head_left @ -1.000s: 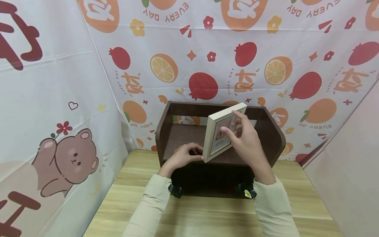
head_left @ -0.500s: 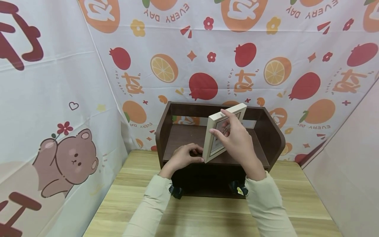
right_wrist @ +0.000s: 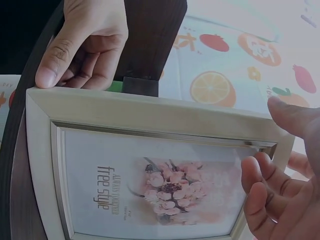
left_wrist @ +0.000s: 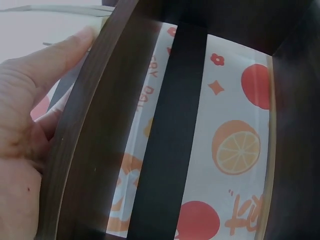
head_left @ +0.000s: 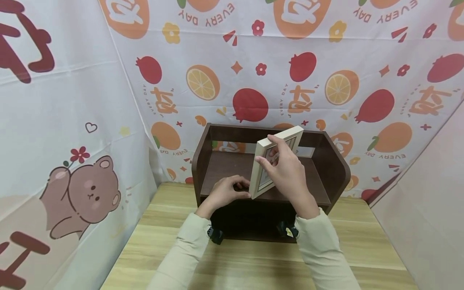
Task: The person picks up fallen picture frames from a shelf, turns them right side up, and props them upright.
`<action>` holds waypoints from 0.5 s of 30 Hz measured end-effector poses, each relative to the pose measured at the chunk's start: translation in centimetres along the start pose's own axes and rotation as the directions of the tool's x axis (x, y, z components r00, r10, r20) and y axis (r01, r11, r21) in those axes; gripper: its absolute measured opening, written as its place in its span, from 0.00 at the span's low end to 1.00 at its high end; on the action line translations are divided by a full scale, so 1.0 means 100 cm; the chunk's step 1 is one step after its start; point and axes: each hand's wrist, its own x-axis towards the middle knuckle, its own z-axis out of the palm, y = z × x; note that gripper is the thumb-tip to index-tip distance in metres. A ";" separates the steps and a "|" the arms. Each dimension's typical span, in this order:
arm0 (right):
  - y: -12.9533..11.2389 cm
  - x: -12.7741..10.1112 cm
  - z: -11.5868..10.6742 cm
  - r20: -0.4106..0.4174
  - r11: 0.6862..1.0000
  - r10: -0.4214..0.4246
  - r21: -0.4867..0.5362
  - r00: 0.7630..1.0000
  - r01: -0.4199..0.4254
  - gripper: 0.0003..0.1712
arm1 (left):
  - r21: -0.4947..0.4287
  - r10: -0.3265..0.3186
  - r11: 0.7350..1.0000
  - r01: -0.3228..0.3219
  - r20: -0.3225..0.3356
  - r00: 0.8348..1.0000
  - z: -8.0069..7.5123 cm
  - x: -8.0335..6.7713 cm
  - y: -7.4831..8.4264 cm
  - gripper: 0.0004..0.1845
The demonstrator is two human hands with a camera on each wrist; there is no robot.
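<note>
While the left hand (head_left: pixel 227 192) grips the dark wooden shelf's (head_left: pixel 328 161) front edge, the right hand (head_left: pixel 284 171) holds a cream photo frame (head_left: pixel 262 161) tilted on it, not yet released.

Both arms wear long cream-coloured fabric sleeves (head_left: pixel 183 257) ending at the wrists; a small black strap-mounted device (head_left: pixel 216 235) sits under each wrist; the right one (head_left: pixel 286 229) shows a yellow tag.

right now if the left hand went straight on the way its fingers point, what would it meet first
Most likely the cream picture frame: the left hand rests on the dark wooden shelf with its fingertips already at the frame's lower corner, though depth there is unclear.
</note>
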 end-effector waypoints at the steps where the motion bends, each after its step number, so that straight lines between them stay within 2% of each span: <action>1: 0.000 0.000 0.000 -0.008 1.000 0.002 0.000 1.000 -0.002 0.36 | -0.002 0.001 1.000 -0.001 0.000 1.000 0.000 0.000 0.000 0.13; 5: 0.001 0.001 0.000 -0.018 1.000 0.012 0.005 1.000 -0.012 0.33 | -0.015 0.001 1.000 -0.001 0.007 1.000 0.001 -0.001 0.001 0.12; 15: 0.008 -0.003 -0.010 0.020 0.998 0.026 0.062 0.999 -0.027 0.33 | -0.166 0.011 0.986 -0.003 0.048 0.999 0.007 0.001 0.011 0.10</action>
